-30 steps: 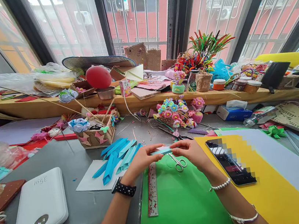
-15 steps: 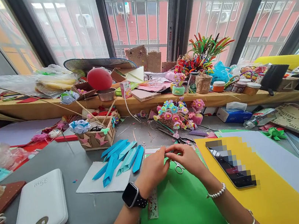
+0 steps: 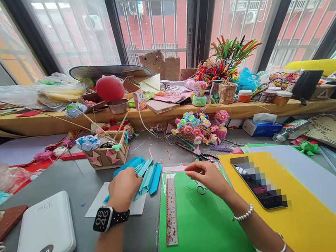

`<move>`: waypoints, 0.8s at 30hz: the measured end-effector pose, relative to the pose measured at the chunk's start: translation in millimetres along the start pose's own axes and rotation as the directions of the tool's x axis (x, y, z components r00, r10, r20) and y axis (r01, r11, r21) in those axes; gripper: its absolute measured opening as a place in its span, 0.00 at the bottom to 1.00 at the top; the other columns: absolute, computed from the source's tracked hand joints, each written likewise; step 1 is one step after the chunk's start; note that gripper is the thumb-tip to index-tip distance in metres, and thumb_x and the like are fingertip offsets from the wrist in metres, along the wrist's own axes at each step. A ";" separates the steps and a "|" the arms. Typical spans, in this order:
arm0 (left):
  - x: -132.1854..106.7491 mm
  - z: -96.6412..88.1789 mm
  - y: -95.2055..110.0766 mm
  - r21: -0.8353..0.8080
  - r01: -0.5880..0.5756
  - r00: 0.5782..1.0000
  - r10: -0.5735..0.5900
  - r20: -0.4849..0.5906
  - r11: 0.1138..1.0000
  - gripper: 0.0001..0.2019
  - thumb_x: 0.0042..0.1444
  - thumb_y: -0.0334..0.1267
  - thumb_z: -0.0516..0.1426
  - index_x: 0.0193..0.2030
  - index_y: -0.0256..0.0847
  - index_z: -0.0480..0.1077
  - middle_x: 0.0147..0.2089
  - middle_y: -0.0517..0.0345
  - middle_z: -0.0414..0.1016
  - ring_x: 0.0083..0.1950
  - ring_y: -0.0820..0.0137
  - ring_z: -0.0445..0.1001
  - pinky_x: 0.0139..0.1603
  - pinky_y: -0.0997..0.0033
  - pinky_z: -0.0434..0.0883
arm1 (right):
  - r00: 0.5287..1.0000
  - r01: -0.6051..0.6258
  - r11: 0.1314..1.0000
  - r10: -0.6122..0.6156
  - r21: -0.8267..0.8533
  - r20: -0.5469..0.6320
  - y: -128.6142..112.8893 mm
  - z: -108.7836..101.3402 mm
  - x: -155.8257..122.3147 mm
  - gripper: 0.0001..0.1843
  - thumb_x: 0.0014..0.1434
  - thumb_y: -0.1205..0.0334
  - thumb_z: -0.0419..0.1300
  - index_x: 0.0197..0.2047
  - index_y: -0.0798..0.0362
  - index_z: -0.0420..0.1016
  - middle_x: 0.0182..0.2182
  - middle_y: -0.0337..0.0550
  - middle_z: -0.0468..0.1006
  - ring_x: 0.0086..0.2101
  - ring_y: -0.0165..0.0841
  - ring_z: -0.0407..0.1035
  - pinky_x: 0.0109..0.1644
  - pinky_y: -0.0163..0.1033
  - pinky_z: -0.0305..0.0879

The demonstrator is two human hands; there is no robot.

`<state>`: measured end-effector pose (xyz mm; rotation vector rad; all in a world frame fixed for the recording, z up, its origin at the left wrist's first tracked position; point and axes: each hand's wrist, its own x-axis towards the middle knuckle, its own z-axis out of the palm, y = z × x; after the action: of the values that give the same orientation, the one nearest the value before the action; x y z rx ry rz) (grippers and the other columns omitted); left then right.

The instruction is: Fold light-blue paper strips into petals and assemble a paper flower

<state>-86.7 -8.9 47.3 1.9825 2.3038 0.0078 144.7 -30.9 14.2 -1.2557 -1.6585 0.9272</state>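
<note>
My left hand [image 3: 124,187], a watch on its wrist, reaches down over a pile of blue folded paper strips [image 3: 154,179]. Its curled fingers close on the strips, and the fingertips are partly hidden. Beneath the pile lies a white sheet [image 3: 138,206]. My right hand [image 3: 205,175] hovers above a green sheet [image 3: 207,229], thumb and index finger brought close in a pinch; whatever sits between them is too small to make out. Just below it are scissors [image 3: 201,189]. A clear printed ruler [image 3: 170,211] lies along the green sheet's left side.
A phone [image 3: 259,186] rests on yellow paper [image 3: 306,217] at right. A white power bank [image 3: 43,239] with a cable lies at left. Behind are a decorated box [image 3: 108,155], crocheted flowers [image 3: 194,126], a tissue box [image 3: 262,127] and a cluttered ledge [image 3: 154,117].
My left hand has moved from beside the right hand leftward onto the blue paper strips, uncovering the ruler. My right hand has stayed almost in place.
</note>
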 end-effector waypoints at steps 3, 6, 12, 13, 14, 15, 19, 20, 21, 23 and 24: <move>-1.0 1.1 4.8 -0.014 -0.037 0.999 0.037 0.002 0.999 0.13 0.49 0.44 0.46 0.26 0.39 0.66 0.35 0.44 0.74 0.36 0.57 0.71 0.28 0.69 0.62 | 1.000 -0.010 1.000 0.010 0.005 0.019 -0.2 0.4 -0.2 0.09 0.48 0.58 0.57 0.30 0.54 0.74 0.26 0.42 0.76 0.27 0.31 0.67 0.30 0.34 0.62; -2.0 0.4 8.5 -0.019 -0.044 0.998 0.045 0.040 0.999 0.13 0.49 0.45 0.46 0.25 0.39 0.66 0.34 0.44 0.74 0.37 0.55 0.71 0.28 0.68 0.62 | 0.999 -0.022 1.000 0.022 0.003 0.022 -1.4 0.5 -0.4 0.09 0.48 0.59 0.56 0.30 0.54 0.74 0.26 0.42 0.75 0.27 0.31 0.67 0.29 0.34 0.62; -0.6 3.9 7.1 -0.003 -0.071 0.995 0.071 0.071 0.997 0.11 0.49 0.40 0.46 0.28 0.38 0.67 0.35 0.42 0.73 0.38 0.55 0.71 0.29 0.66 0.63 | 0.999 -0.018 1.000 0.019 -0.025 0.049 -0.7 1.6 0.0 0.08 0.49 0.60 0.56 0.29 0.55 0.73 0.25 0.42 0.75 0.26 0.31 0.68 0.27 0.33 0.61; 0.5 5.1 6.0 -0.008 -0.077 0.994 0.077 0.073 0.997 0.11 0.49 0.40 0.46 0.29 0.38 0.67 0.36 0.42 0.73 0.38 0.54 0.71 0.30 0.65 0.63 | 0.998 -0.020 0.999 0.022 -0.028 0.056 -0.4 1.8 0.1 0.09 0.49 0.60 0.55 0.29 0.55 0.73 0.25 0.43 0.75 0.26 0.31 0.68 0.27 0.33 0.61; 1.6 6.2 4.9 -0.010 -0.080 0.994 0.081 0.073 0.997 0.12 0.49 0.40 0.46 0.29 0.38 0.67 0.36 0.42 0.73 0.38 0.54 0.71 0.30 0.65 0.63 | 0.998 -0.021 0.999 0.023 -0.031 0.062 -0.3 1.9 0.1 0.09 0.50 0.60 0.55 0.29 0.55 0.73 0.25 0.43 0.75 0.26 0.31 0.68 0.27 0.33 0.61; 2.7 7.2 3.8 -0.010 -0.078 0.994 0.078 0.071 0.997 0.12 0.49 0.40 0.46 0.30 0.38 0.67 0.37 0.42 0.73 0.38 0.55 0.71 0.30 0.66 0.64 | 0.998 -0.022 0.999 0.024 -0.035 0.066 -0.3 2.0 0.1 0.09 0.50 0.61 0.55 0.30 0.56 0.73 0.25 0.43 0.75 0.26 0.31 0.68 0.27 0.33 0.61; 5.0 7.7 3.4 0.014 -0.049 0.996 0.047 0.077 0.999 0.12 0.50 0.39 0.45 0.30 0.39 0.67 0.37 0.46 0.73 0.38 0.59 0.71 0.31 0.68 0.64 | 0.997 -0.025 0.998 0.029 -0.055 0.073 -0.6 2.0 0.2 0.09 0.50 0.61 0.54 0.30 0.57 0.73 0.25 0.43 0.75 0.26 0.30 0.68 0.27 0.32 0.61; 4.6 7.0 4.5 0.016 -0.044 0.996 0.042 0.081 0.999 0.12 0.50 0.39 0.44 0.30 0.39 0.67 0.36 0.46 0.73 0.38 0.59 0.71 0.31 0.68 0.64 | 0.997 -0.027 0.998 0.031 -0.058 0.075 -0.6 2.0 0.2 0.09 0.51 0.62 0.54 0.30 0.57 0.73 0.25 0.43 0.75 0.26 0.30 0.68 0.27 0.32 0.61; 3.8 6.2 6.1 0.014 -0.039 0.996 0.038 0.081 0.999 0.12 0.50 0.40 0.44 0.30 0.39 0.67 0.36 0.46 0.73 0.38 0.59 0.71 0.31 0.68 0.64 | 0.997 -0.028 0.998 0.033 -0.061 0.077 -0.6 2.0 0.2 0.09 0.51 0.62 0.54 0.30 0.57 0.73 0.25 0.44 0.76 0.26 0.30 0.68 0.28 0.32 0.61; 1.5 5.3 10.3 0.005 -0.023 0.998 0.022 0.060 1.000 0.13 0.50 0.40 0.44 0.31 0.38 0.67 0.36 0.46 0.73 0.38 0.57 0.71 0.31 0.66 0.65 | 0.996 -0.029 0.997 0.034 -0.069 0.080 -0.8 2.3 0.3 0.08 0.50 0.62 0.55 0.30 0.57 0.73 0.26 0.44 0.76 0.26 0.30 0.68 0.28 0.32 0.61; 0.2 5.4 12.6 0.001 -0.010 0.999 0.010 0.046 1.000 0.13 0.50 0.40 0.45 0.31 0.38 0.68 0.36 0.45 0.73 0.39 0.56 0.71 0.31 0.65 0.65 | 0.996 -0.028 0.997 0.034 -0.073 0.082 -1.0 2.5 0.3 0.08 0.50 0.63 0.55 0.30 0.57 0.73 0.27 0.44 0.76 0.27 0.31 0.69 0.29 0.33 0.61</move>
<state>-73.9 -7.1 42.8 1.9731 2.2667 -0.0386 142.0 -31.0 14.2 -1.3097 -1.7560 0.9575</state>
